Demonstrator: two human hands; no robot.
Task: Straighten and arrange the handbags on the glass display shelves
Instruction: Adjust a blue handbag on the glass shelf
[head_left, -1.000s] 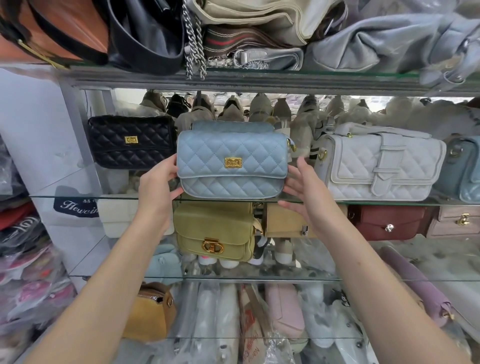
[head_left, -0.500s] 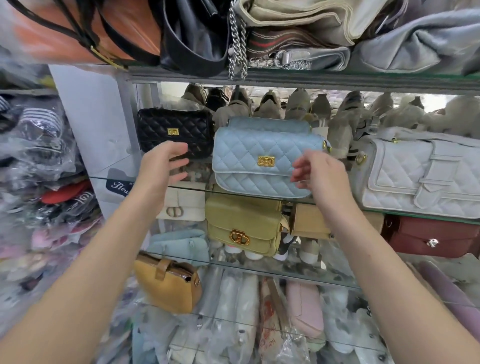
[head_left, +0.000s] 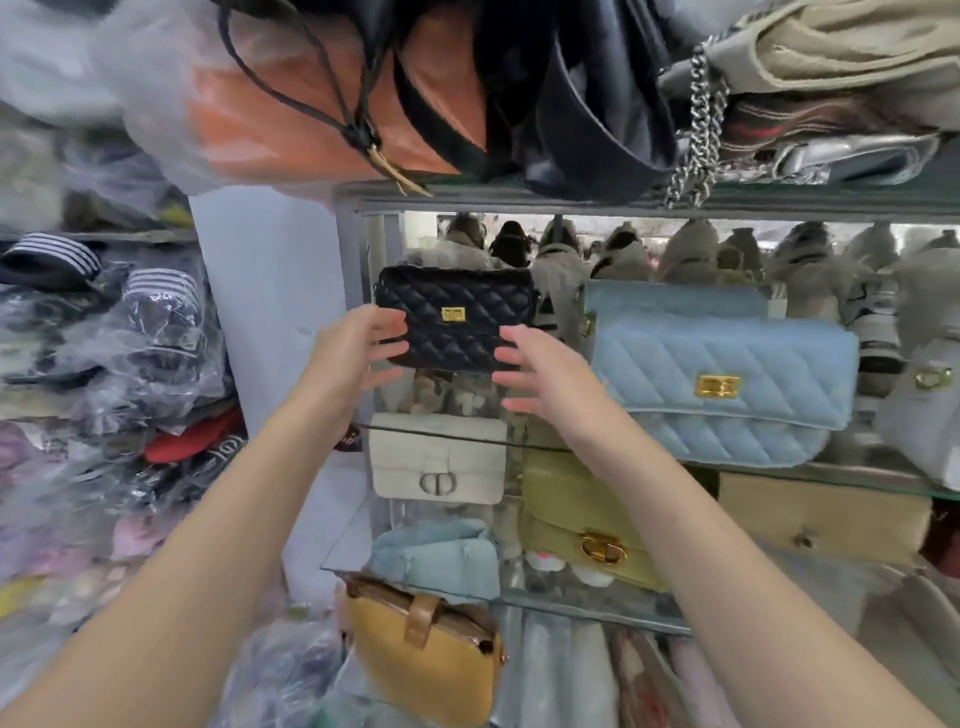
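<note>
Reaching both hands to the black quilted bag (head_left: 457, 317) at the glass shelf's (head_left: 810, 470) left end.
Head view: left hand (head_left: 358, 345) and right hand (head_left: 540, 371), fingers straight and spread, bracket its lower corners, likely to square it up; contact unclear in blur. Light blue bag (head_left: 722, 374) stands just right of it. Half a second ago the hands flanked that one; now they are off it.

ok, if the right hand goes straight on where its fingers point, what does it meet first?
The black quilted bag: the right hand points up-left at its lower right corner, with nothing between. Depth is unclear; the fingers may already touch it.
</note>
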